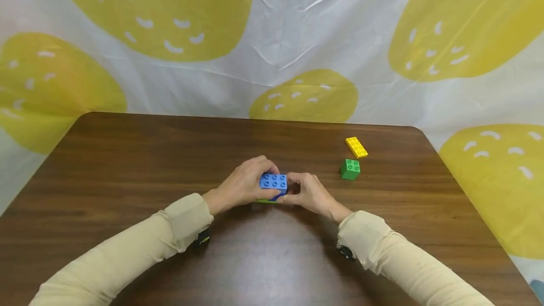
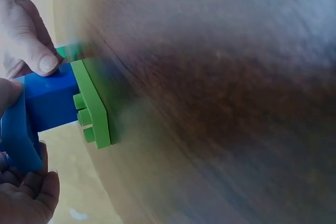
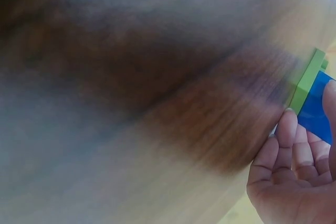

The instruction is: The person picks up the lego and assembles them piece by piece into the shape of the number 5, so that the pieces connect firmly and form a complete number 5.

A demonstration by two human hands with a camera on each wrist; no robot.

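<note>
No readable text, label, brand, number or sign anywhere. Plain studs only on the blue brick (image 1: 273, 182), the yellow brick (image 1: 356, 147) and the green brick (image 1: 350, 169); bare wood grain on the worktop (image 1: 127, 164); printed shapes, no lettering, on the backdrop sheet (image 1: 280, 37).

Dark brown wood-grain table (image 1: 127, 164), rounded corners. On it: flat yellow 2x4 brick (image 1: 356, 147) far right, green 2x2 brick (image 1: 350, 169) just in front of it, close but apart. Lime-green plate (image 1: 265, 200) lies mid-table.
</note>
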